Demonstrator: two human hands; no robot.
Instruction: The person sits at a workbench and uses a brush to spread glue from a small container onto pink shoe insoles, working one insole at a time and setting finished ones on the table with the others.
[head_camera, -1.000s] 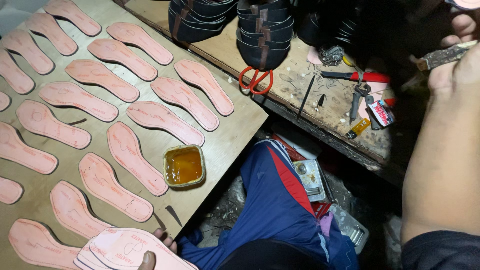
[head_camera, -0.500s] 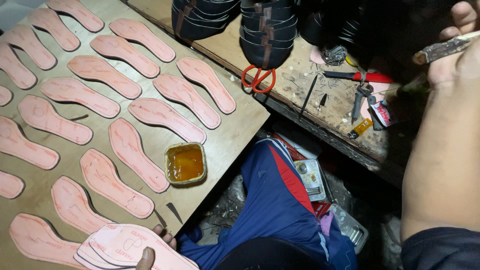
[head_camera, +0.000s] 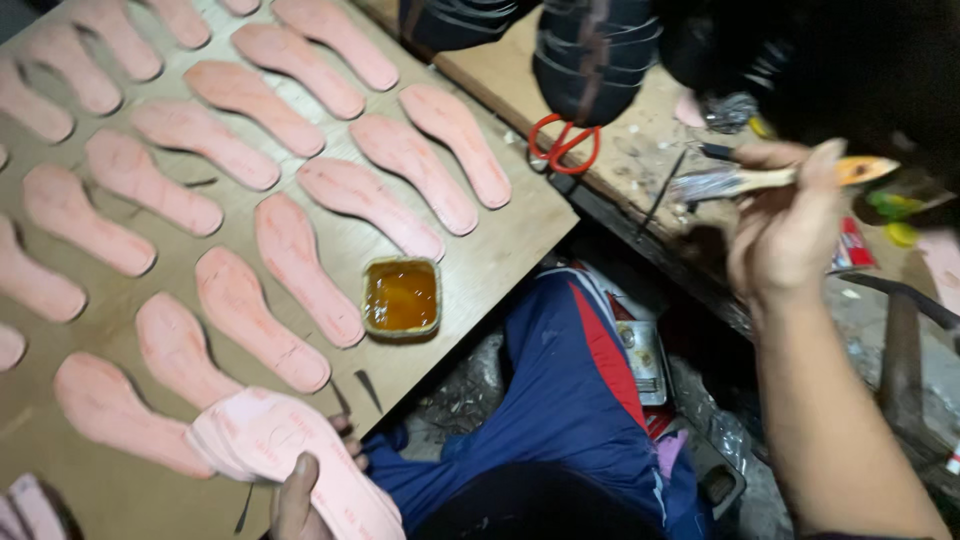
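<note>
Pink insole cut-outs, a fanned stack of them (head_camera: 290, 450), sit pinched in the left hand (head_camera: 300, 490) at the near edge of the plywood surface (head_camera: 500, 250), thumb on top and fingers curled beneath. Just beyond that hand and a little to its right stands a small square tin of amber glue (head_camera: 401, 297), open, close to the surface's edge above the person's blue trouser leg (head_camera: 570, 400). Rows of single pink insoles (head_camera: 300, 265) lie flat past and to the left of the hand, apart from one another.

Farther off, the right hand (head_camera: 785, 230) is raised clear of the surface with the forearm running back toward the camera, wrist bent, fingers closed around the wooden handle of a glue brush (head_camera: 760, 180) whose bristles point left. Beyond it lie red-handled scissors (head_camera: 562, 145) and stacked dark soles (head_camera: 590, 60) on a rougher bench.

Risks, as a judgement: the tin could be knocked over the edge by a passing wrist, the loaded brush could drip on the trousers or on insoles, and the loosely held stack could slide apart because only the thumb pins it.
</note>
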